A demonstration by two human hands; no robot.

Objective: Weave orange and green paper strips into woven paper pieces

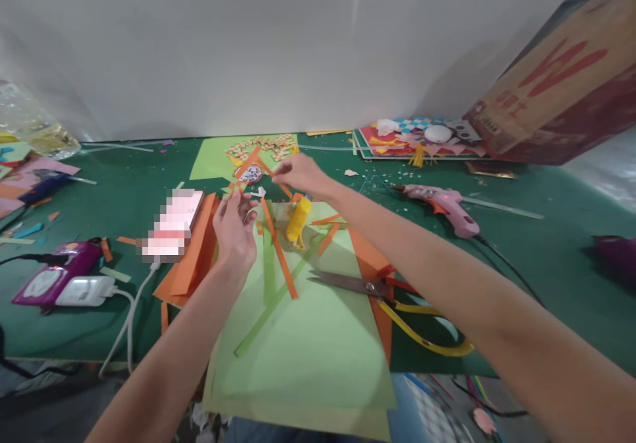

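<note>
Up over the far part of the table, my left hand (pixel 235 228) is closed, its fingertips at the lower end of a narrow orange paper strip (pixel 249 163). My right hand (pixel 302 175) pinches the strip's other side, which slants down to the right. Between the hands the strip peaks like an upside-down V. Just below them lie a yellow glue stick (pixel 298 221), a loose orange strip (pixel 279 251) and green strips (pixel 268 324) on light green paper sheets (pixel 308 370). Large scissors (pixel 370 288) with yellow and red handles rest half under my right forearm.
A pink glue gun (pixel 447 208) lies at right, its cord trailing. At left are a phone (pixel 173 224), folded orange paper (pixel 196 251) and a purple power strip (pixel 59 274) with a white charger. A patterned paper wreath (pixel 268 146) and decorated boards (pixel 422 140) lie behind. A brown paper bag (pixel 556 79) leans at right.
</note>
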